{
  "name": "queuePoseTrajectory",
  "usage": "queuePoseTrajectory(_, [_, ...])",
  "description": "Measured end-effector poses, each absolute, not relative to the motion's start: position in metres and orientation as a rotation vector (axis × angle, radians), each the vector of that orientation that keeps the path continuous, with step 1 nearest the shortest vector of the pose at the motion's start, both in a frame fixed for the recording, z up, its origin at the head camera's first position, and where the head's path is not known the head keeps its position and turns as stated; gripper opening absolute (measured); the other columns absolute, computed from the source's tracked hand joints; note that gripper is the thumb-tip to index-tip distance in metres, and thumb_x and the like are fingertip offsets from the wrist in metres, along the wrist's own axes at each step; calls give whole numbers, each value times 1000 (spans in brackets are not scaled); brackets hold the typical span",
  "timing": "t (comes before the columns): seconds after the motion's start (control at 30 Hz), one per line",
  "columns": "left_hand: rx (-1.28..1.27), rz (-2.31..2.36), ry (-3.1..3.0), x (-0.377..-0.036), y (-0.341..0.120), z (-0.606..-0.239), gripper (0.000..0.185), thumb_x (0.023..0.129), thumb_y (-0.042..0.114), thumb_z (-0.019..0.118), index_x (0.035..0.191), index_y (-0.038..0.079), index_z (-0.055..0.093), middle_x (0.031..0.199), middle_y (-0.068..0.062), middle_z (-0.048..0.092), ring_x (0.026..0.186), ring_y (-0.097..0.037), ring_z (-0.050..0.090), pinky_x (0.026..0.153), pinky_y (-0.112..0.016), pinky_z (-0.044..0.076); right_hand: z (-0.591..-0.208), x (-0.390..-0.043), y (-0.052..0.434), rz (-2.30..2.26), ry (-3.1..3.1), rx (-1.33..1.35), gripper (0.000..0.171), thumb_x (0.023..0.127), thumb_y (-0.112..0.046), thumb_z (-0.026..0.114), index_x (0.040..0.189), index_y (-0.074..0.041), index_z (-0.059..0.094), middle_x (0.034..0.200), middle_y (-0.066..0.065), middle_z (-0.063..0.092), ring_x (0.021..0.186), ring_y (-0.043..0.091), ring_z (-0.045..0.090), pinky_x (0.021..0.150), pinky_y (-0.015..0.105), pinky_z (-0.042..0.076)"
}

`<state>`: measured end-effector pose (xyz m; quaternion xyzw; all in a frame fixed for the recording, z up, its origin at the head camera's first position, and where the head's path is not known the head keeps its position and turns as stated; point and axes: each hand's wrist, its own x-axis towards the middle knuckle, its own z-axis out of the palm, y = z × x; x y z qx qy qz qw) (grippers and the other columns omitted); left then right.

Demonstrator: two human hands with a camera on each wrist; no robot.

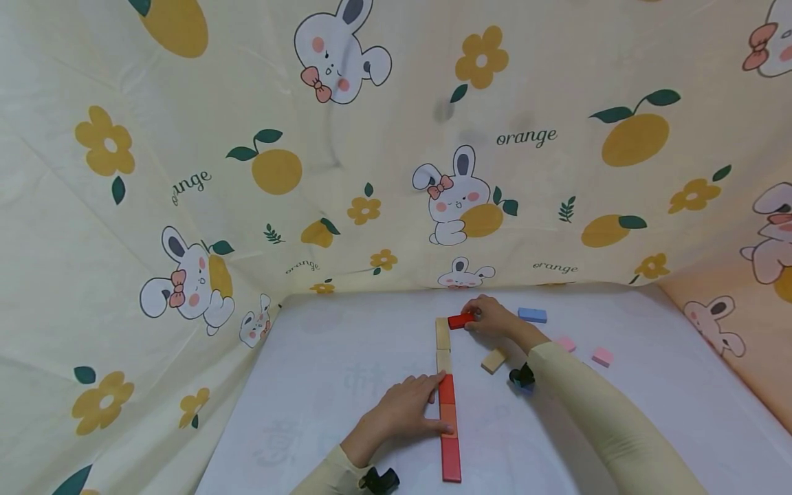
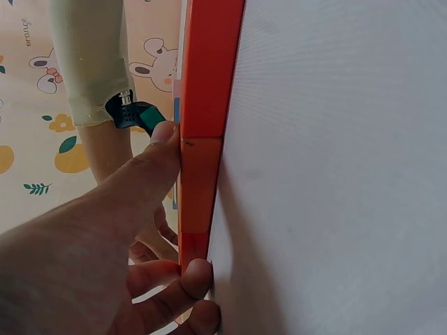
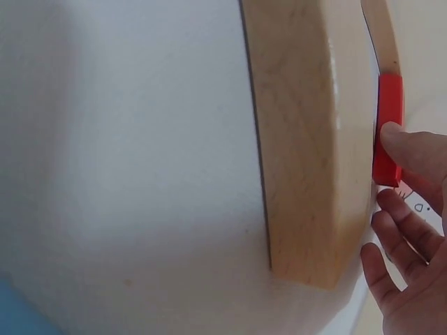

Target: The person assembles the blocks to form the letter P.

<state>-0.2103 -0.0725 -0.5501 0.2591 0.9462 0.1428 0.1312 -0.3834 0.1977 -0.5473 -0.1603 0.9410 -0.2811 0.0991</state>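
Note:
A straight row of blocks lies on the white table. It has a red block (image 1: 451, 459) at the near end, an orange block (image 1: 448, 412), another red block (image 1: 446, 389), then two pale wooden blocks (image 1: 443, 333). My left hand (image 1: 402, 405) rests along the row's left side, with its thumb at the orange block and its fingers at the farther red one. At the far end my right hand (image 1: 493, 320) pinches a small red block (image 3: 389, 91), its left end against or close beside the last wooden block. I cannot tell whether they touch.
A loose wooden block (image 1: 493, 361) lies to the right of the row, close to the camera in the right wrist view. Farther right are a blue block (image 1: 532, 315) and two pink blocks (image 1: 602, 356). A printed cloth (image 1: 396, 227) hangs behind the table.

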Motion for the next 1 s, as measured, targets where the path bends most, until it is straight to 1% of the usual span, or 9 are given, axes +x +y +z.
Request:
queuePoseTrajectory(0.2, [742,409,2744,-212,-73,-551,105,82,77,78,167,29,39,109,13,60,102,-8,51,90,-38,53,-550,-385,199,-812,2787,-483,33,98,-20,81,129,-12,72,124,10,62,115,29,54,105,51,51])
queuePoseTrajectory(0.4, [734,401,2746,-212,-72,-552,105,82,77,78,167,29,39,116,12,63,106,-9,54,94,-41,54,-551,-386,198,-806,2796,-479,33,98,-20,81,129,-13,71,126,10,63,116,29,54,107,51,51])
queuePoseTrajectory(0.57, [725,404,2747,-211,-72,-554,105,81,78,78,167,30,39,121,11,64,110,-10,55,98,-44,54,-550,-385,199,-818,2782,-471,37,98,-22,81,132,-13,70,127,10,62,118,30,54,107,51,51])
queuePoseTrajectory(0.7, [733,413,2745,-212,-72,-553,106,82,78,77,168,30,38,120,11,65,112,-12,56,99,-45,54,-550,-384,203,-856,2765,-480,40,98,-23,81,134,-12,68,127,11,62,119,31,56,107,51,51])
queuePoseTrajectory(0.8, [748,416,2749,-212,-72,-554,106,82,78,77,168,28,38,119,11,65,114,-13,57,100,-44,53,-547,-382,208,-890,2777,-488,38,99,-21,79,134,-10,68,128,12,63,120,32,57,108,53,50])
queuePoseTrajectory(0.93, [758,430,2749,-211,-74,-553,107,82,77,79,167,27,38,110,13,63,105,-9,55,92,-39,52,-543,-378,220,-948,2813,-480,33,102,-19,75,133,-10,70,131,12,63,122,33,56,109,55,49])
queuePoseTrajectory(1.0, [759,431,2748,-211,-74,-554,107,82,76,79,168,27,38,108,13,62,103,-9,54,91,-38,52,-540,-376,228,-975,2825,-473,33,102,-19,74,133,-9,70,132,13,63,123,33,55,109,56,48])
